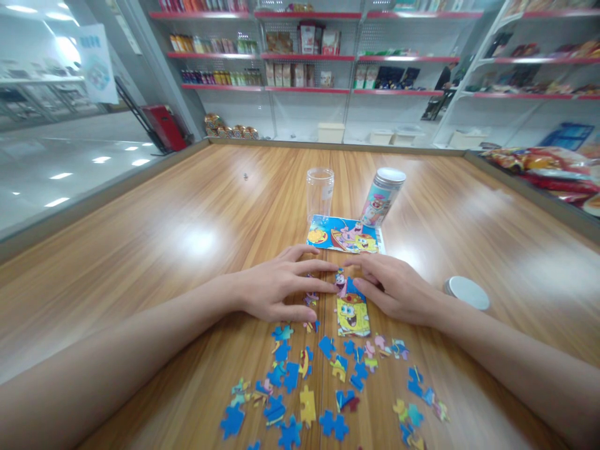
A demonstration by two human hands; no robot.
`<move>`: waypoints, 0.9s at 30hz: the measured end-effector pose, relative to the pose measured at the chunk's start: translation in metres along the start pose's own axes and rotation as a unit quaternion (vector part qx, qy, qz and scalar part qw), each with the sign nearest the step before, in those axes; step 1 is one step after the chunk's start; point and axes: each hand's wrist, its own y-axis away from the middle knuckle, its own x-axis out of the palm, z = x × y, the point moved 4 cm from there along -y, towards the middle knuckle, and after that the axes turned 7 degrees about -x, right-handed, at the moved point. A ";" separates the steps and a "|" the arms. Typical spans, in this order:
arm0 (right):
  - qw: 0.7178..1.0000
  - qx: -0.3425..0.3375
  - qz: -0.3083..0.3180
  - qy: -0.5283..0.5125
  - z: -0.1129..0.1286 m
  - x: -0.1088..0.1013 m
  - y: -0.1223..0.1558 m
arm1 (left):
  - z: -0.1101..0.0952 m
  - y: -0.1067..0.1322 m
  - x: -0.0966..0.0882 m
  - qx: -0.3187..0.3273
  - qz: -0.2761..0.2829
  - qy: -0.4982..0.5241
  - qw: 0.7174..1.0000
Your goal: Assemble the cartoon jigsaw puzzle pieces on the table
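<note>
My left hand [281,287] lies on the wooden table [178,244] with its fingers stretched out, fingertips touching small puzzle pieces beside a joined cartoon puzzle section [352,312]. My right hand [391,286] rests with fingers spread on the right edge of that section, pressing it flat. Several loose blue and yellow puzzle pieces [304,381] are scattered in front of both hands. A printed reference picture [344,234] lies just beyond the hands.
A transparent empty jar [320,192] and a printed can with a white top [382,197] stand behind the picture. A round white lid [467,292] lies at the right. Snack bags [544,165] are piled at the far right, shop shelves [304,56] behind.
</note>
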 end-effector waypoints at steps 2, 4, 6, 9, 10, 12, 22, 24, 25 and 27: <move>1.000 0.004 0.000 0.001 0.000 0.000 0.000 | 0.000 0.000 0.000 0.004 -0.003 0.001 1.000; 1.000 0.010 0.000 -0.002 0.000 0.000 0.000 | -0.001 0.000 0.000 0.008 -0.008 0.004 1.000; 1.000 0.013 0.001 -0.004 0.001 0.000 0.000 | -0.001 0.000 -0.001 0.008 -0.014 0.009 1.000; 1.000 0.020 -0.004 0.000 0.002 -0.001 -0.001 | 0.000 0.000 -0.001 0.008 -0.017 0.015 1.000; 0.999 0.030 -0.012 0.002 0.001 -0.002 -0.001 | 0.000 0.000 -0.001 0.009 -0.016 0.015 1.000; 0.999 0.042 -0.022 0.005 0.000 -0.003 -0.001 | 0.000 0.001 -0.001 0.006 -0.013 0.013 1.000; 0.962 0.122 -0.197 -0.143 -0.012 -0.008 0.009 | 0.005 0.002 -0.011 -0.034 -0.058 0.191 0.979; 0.920 0.145 -0.248 -0.267 -0.015 -0.009 0.011 | 0.018 0.005 -0.017 -0.083 -0.139 0.381 0.911; 0.894 0.162 -0.253 -0.333 -0.017 -0.008 0.012 | 0.025 0.008 -0.017 -0.107 -0.168 0.474 0.858; 0.849 0.202 -0.234 -0.428 -0.021 -0.003 0.011 | 0.036 0.011 -0.013 -0.141 -0.177 0.601 0.766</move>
